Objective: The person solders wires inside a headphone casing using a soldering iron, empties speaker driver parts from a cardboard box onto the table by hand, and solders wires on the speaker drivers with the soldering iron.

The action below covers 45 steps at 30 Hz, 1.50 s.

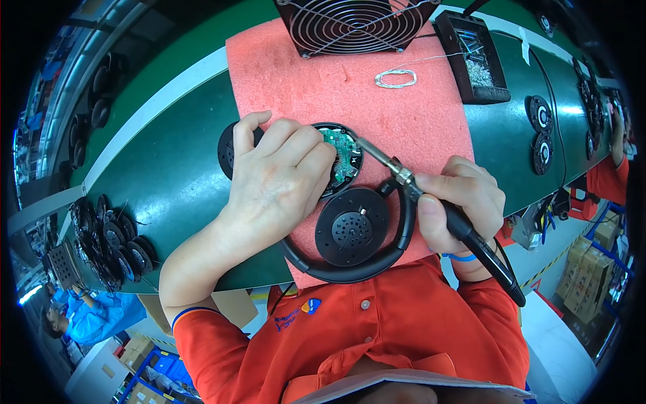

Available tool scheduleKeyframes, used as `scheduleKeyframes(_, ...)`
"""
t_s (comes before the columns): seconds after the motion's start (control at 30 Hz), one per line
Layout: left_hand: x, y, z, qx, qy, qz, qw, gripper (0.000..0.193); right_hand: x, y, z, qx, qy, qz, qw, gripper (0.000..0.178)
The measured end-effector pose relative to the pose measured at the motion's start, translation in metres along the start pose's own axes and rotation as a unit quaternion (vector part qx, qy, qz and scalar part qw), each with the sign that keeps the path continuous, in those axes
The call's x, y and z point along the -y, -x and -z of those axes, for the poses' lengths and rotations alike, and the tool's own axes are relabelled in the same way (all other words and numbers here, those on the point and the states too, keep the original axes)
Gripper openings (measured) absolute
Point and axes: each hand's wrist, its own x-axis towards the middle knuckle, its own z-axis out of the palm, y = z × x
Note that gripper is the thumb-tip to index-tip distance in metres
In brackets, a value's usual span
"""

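Note:
My right hand (464, 198) grips a soldering iron (464, 225) like a pen. Its metal tip reaches the upper right rim of a round black housing with a green circuit board (344, 158); whether it touches cannot be told. My left hand (279, 168) lies over the board's left side, fingers bent; the thumb and whatever the fingertips hold are hidden. Partly behind that hand is a black disc (227, 151). Just below the board sits a round black ear cup (352, 227), inside the curve of a black headband (343, 273).
A pink foam mat (417, 121) covers part of the green table (182, 161). At its far edge stand a fan with a wire grille (356, 27) and a black parts box (494, 81). Coiled wire (396, 79) lies nearby. Black discs (111, 239) pile up left; others (541, 135) lie right.

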Motion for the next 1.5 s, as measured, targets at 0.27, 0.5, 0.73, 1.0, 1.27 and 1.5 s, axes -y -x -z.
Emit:
scheduleKeyframes(0.27,0.017,0.001,-0.003,-0.019,0.059,0.060,0.996,0.028,0.005,0.022,0.007,-0.126,0.072,-0.085,0.986,0.017)
scheduleKeyframes(0.5,0.055,0.007,0.044,0.167,0.220,0.212,0.937,0.014,0.007,0.023,0.015,-0.115,0.048,-0.056,0.991,0.012)
scheduleKeyframes(0.73,0.194,0.037,0.087,-0.079,0.390,0.506,0.765,0.022,0.005,0.011,0.010,-0.131,0.043,-0.034,0.990,0.005)
scheduleKeyframes(1.0,0.304,0.012,0.037,-0.347,0.504,0.538,0.580,0.042,0.000,0.002,-0.003,-0.127,-0.013,0.016,0.992,0.010)
scheduleKeyframes(1.27,0.363,0.043,0.048,-0.036,-0.315,0.440,0.840,0.043,-0.007,0.008,0.005,-0.099,0.017,-0.005,0.995,0.014)
scheduleKeyframes(1.5,0.448,0.127,0.103,0.156,-0.203,0.353,0.900,0.044,-0.006,-0.001,0.002,-0.102,-0.015,0.006,0.995,0.014)
